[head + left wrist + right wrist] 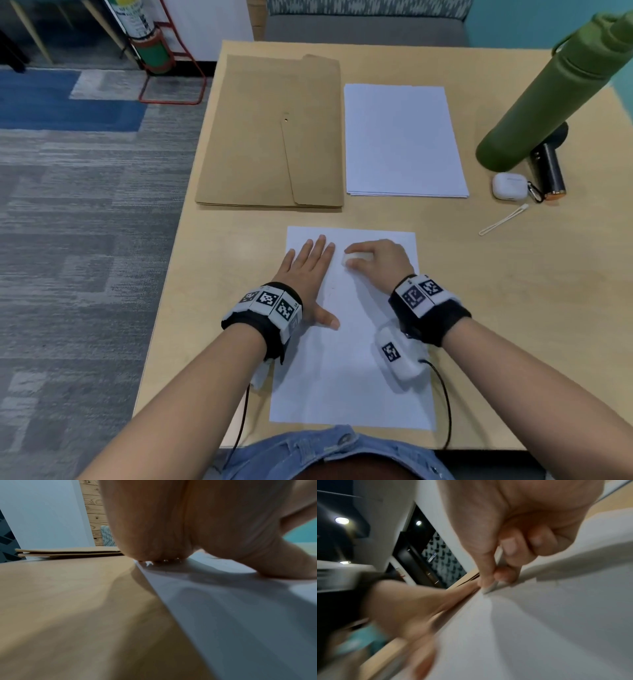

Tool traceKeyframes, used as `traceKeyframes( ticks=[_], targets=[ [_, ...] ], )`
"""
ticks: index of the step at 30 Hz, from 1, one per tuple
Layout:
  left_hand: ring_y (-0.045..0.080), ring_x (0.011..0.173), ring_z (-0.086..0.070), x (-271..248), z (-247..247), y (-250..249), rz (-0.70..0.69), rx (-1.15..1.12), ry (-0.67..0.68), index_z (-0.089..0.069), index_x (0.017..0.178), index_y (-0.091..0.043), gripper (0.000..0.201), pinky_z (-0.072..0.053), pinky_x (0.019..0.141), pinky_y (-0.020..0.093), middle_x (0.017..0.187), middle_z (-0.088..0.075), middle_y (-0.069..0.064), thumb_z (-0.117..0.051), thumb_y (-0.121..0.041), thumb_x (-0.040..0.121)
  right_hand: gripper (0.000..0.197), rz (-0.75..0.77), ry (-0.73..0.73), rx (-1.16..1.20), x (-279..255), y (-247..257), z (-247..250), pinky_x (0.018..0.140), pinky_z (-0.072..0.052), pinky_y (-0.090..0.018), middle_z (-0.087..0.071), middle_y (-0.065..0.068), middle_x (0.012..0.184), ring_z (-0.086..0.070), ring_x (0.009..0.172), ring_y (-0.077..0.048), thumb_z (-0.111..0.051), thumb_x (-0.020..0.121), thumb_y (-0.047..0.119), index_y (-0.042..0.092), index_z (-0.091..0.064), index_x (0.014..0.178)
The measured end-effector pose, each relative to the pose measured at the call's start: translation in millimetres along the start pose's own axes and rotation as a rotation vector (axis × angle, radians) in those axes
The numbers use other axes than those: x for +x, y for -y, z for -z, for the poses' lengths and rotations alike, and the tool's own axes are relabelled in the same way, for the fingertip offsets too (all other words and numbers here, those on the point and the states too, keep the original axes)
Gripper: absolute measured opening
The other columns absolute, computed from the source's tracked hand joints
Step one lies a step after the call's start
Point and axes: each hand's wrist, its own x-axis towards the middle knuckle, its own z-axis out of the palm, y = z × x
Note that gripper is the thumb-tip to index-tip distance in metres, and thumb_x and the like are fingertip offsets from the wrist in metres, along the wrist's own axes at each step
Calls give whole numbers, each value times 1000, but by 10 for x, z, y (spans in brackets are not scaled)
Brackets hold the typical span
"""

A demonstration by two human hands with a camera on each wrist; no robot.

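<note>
A single white sheet of paper [342, 377] lies on the wooden table [513, 308] right in front of me. My left hand [308, 270] presses flat on the sheet's upper left part, fingers straight and thumb spread. Beside it, my right hand [376, 255] pinches a small white eraser [354, 258] and holds its end against the sheet. In the right wrist view the eraser [489, 588] tip touches the paper [539, 628] between thumb and fingers [508, 547]. The left wrist view shows my palm [171, 520] resting on the paper's edge [240, 615].
Beyond the sheet lie a brown envelope [270, 137] and a stack of white paper [400, 140]. At the right stand a green bottle [548, 92], a black cylinder [548, 171], a white earbud case [509, 186] and a white strap [503, 219]. The table's left edge borders carpet.
</note>
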Motion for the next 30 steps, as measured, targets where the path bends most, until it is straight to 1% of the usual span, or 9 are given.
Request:
traceKeyframes(
  ticks=[2,7,14,16,19,21,23,27,30],
  targets=[
    [18,140,29,2,-6,-1,6,0,3,29,144,-19,133,17,112,38,150,37,-1,-70,-63,67,23,20,3,14,-159,-42,-96,95,-39,-23,-67,2,117,-58,114,-15,-63,83,25,24,-70,105],
    [18,140,30,9,-5,1,4,-15,11,30,143,-19,133,17,112,38,149,38,-1,-71,-62,67,24,26,256,-74,-426,-185,-142,98,-40,-26,-65,11,120,-55,115,-8,-64,82,31,30,-69,105],
    [18,140,29,3,14,-11,14,9,7,31,143,-18,133,17,112,38,150,38,-1,-70,-63,68,22,-40,-111,82,122,-23,-23,95,-40,-24,-66,2,119,-56,115,-16,-63,83,27,24,-70,105],
    [18,140,29,3,8,-15,22,11,2,31,142,-16,133,16,112,38,150,37,0,-69,-63,68,25,-20,-67,72,-66,-63,-148,98,-39,-24,-66,3,119,-57,115,-14,-61,85,27,25,-68,108],
    [18,140,29,1,2,-25,33,2,1,31,142,-13,134,17,112,37,150,36,0,-70,-62,69,24,9,133,15,-379,-165,-288,100,-41,-25,-67,8,117,-57,114,-9,-63,83,30,29,-69,107],
    [18,140,29,1,5,-26,31,0,5,31,142,-13,134,18,111,36,150,37,0,-70,-62,68,24,29,187,-5,-304,-169,-223,102,-41,-28,-66,8,118,-56,115,-9,-65,81,32,30,-70,105],
    [18,140,29,2,9,-24,28,9,6,32,141,-14,134,18,111,37,150,37,0,-69,-63,68,25,33,100,-11,-57,-99,-105,102,-40,-28,-66,6,120,-56,116,-12,-65,81,32,29,-70,105],
    [17,140,29,-6,9,-21,28,10,12,33,141,-15,134,17,112,38,149,38,-1,-69,-63,68,24,-50,-133,107,217,34,-29,89,-37,-20,-67,3,118,-57,115,-16,-63,83,29,26,-69,106],
    [17,140,29,0,13,-22,31,2,8,32,142,-15,134,17,113,37,150,37,0,-69,-62,69,26,-11,3,76,-78,-47,-187,97,-38,-21,-66,4,119,-57,116,-13,-63,83,28,26,-68,109]
  ],
)
